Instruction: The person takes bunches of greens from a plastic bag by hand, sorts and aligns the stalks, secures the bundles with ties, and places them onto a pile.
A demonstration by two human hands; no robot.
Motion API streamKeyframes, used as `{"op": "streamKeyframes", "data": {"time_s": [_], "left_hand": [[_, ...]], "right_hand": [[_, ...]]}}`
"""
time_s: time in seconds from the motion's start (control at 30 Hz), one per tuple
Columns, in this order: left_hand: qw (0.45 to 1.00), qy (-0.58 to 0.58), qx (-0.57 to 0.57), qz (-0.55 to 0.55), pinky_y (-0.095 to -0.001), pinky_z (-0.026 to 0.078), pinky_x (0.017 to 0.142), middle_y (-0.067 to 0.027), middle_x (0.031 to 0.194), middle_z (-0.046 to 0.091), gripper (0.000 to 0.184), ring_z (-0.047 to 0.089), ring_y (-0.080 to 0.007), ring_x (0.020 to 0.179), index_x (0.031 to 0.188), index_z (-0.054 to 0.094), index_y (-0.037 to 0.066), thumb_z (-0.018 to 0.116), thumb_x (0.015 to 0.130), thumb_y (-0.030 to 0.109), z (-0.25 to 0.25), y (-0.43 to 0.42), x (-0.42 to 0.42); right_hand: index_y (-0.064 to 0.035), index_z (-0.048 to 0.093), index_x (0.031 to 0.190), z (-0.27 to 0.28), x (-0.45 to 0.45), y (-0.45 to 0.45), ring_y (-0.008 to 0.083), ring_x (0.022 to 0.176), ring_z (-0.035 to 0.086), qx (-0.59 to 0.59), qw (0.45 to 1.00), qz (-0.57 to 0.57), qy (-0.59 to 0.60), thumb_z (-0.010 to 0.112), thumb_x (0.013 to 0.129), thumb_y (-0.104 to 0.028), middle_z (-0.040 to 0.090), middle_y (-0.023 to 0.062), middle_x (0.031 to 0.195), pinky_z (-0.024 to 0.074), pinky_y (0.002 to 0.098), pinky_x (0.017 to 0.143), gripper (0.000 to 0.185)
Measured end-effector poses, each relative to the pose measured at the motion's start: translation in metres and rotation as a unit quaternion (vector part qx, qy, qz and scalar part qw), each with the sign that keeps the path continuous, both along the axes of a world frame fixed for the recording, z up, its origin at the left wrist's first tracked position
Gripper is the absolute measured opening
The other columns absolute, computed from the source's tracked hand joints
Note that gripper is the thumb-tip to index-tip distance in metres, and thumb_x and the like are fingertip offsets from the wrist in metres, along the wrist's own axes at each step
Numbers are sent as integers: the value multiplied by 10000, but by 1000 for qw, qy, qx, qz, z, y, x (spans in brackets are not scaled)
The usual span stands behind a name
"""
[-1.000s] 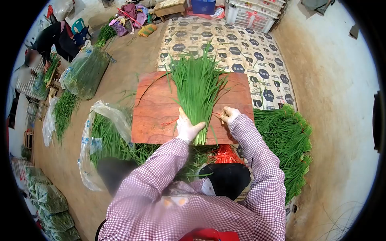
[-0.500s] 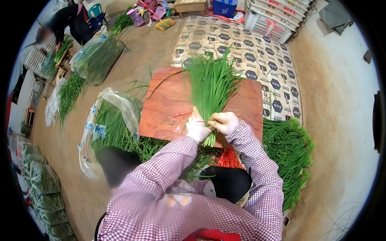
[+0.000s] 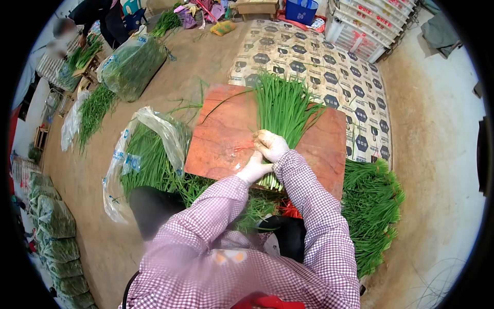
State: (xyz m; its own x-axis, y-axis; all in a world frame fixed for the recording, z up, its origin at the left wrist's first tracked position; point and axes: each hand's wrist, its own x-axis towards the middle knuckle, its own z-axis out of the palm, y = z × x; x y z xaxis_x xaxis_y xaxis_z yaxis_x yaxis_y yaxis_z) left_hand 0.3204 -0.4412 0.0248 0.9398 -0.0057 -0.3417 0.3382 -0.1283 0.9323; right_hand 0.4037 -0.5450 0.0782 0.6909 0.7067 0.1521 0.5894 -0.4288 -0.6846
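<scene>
A bunch of green chives (image 3: 283, 110) lies on a reddish-brown board (image 3: 216, 139), leaves pointing away from me and pale cut ends toward me. My left hand (image 3: 252, 169), in a white glove, is closed on the bunch's lower left side, just above the cut ends. Across the front of the bunch reaches my right hand (image 3: 272, 146), also gloved. Its fingers are pinched together at the left side of the stems, close above the left hand. A red tie strip (image 3: 244, 148) shows beside those fingertips; the part within the pinch is mostly hidden.
Stacked chive bunches (image 3: 370, 216) lie right of the board. Loose chives in an open plastic bag (image 3: 116, 170) are at left. More red strips (image 3: 290, 208) are below the board. A co-worker (image 3: 98, 20) bends over chives at far left. White crates (image 3: 360, 31) stand at back right.
My right hand has moved from the right side of the bunch across its front to the left. The left hand stays at the lower stems. The view has shifted slightly.
</scene>
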Motion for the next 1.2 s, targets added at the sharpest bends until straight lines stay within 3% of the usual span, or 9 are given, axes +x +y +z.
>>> {"op": "streamKeyframes", "data": {"time_s": [0.03,0.07,0.13,0.2,0.3,0.53,0.6,0.8,1.2], "left_hand": [[987,-25,-142,66,-338,452,936,-152,1147,599,480,551,-230,1094,1229,522,-26,646,772,57,9,2,-7],[987,-23,-142,66,-338,452,936,-152,1147,599,480,551,-230,1094,1229,522,-26,646,772,57,35,8,-12],[993,63,-46,88,-310,486,884,-134,1149,599,395,607,-209,997,1164,575,-24,633,779,42,74,35,-22],[970,-156,118,143,-293,504,825,-115,1058,621,271,638,-204,904,1048,644,-4,639,784,54,-18,78,-17],[908,-136,371,143,-330,501,791,-133,892,604,172,626,-249,874,914,658,3,676,776,105,25,84,-16],[869,-104,480,62,-336,497,737,-106,893,626,139,629,-201,850,881,650,19,668,810,137,37,86,-4],[950,-56,287,113,-311,505,671,-102,844,643,106,634,-166,758,904,625,1,638,844,88,33,87,0],[981,-17,-70,181,-264,548,628,-92,811,639,107,619,-137,658,999,562,-51,524,903,-24,31,81,9],[970,4,-148,191,-315,565,634,-127,884,657,139,637,-171,676,1023,574,-56,523,925,29,40,75,5]], "right_hand": [[-24,629,1001,0,0,2,267,1000,613,0,1000,0,1,579,867,-153,606,119,1123,487,331,897,192],[-29,630,991,1,-1,4,269,991,614,-37,999,-8,-2,578,866,-165,608,109,1117,488,335,891,192],[-34,631,980,5,-2,7,272,982,615,-73,997,-17,-1,576,865,-177,609,99,1111,490,339,885,192],[-21,595,1065,11,-2,8,322,987,593,-124,992,15,2,512,891,-205,597,143,1080,479,393,872,266],[-35,610,1044,11,-1,8,303,976,593,-121,992,35,-7,538,879,-212,593,119,1054,485,383,855,252],[-43,649,954,12,-1,8,281,986,604,-109,993,32,-7,583,855,-229,606,97,1118,483,360,869,221],[-42,649,953,12,-1,8,278,987,604,-105,994,34,8,582,855,-230,606,98,1116,482,358,871,222],[-49,652,955,14,1,6,269,982,607,-84,995,36,43,576,852,-214,608,95,1101,481,348,876,208],[-55,657,949,10,0,5,257,990,612,-51,997,16,63,592,849,-203,608,86,1113,484,336,885,190]]}}
